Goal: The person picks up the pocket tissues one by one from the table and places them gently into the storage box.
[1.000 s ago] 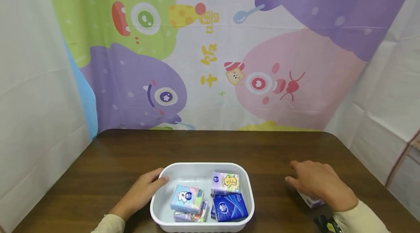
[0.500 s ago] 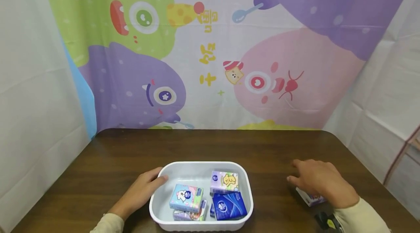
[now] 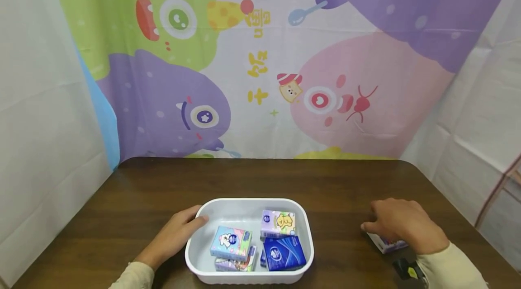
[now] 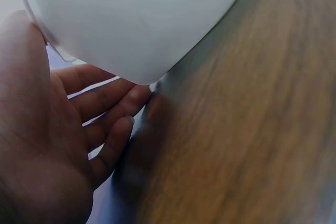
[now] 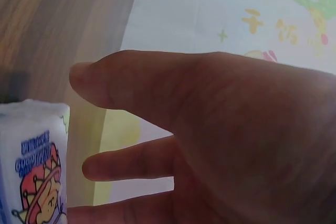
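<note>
A white plastic basin (image 3: pixel 248 277) stands on the table before me and holds several small tissue packs. Among them are a dark blue pack (image 3: pixel 284 253), a purple one with a yellow bear (image 3: pixel 278 224) and a light blue one with a white cartoon animal (image 3: pixel 231 243). My left hand (image 3: pixel 176 235) grips the basin's left side, thumb over the rim and fingers outside against the wall (image 4: pixel 131 19). At the right, my right hand (image 3: pixel 407 225) hovers over another tissue pack (image 5: pixel 34 166), partly hidden beneath it. Thumb and fingers are spread, the thumb apart from the pack.
The brown wooden table (image 3: pixel 325 180) reaches back to a hanging cartoon-print cloth (image 3: pixel 260 135). White cloth walls (image 3: pixel 468 144) close in both sides. A black strap device (image 3: pixel 407 271) sits at the right wrist.
My right hand has shifted slightly to the right, and more of the pack shows under it. The left hand and the basin have stayed in place.
</note>
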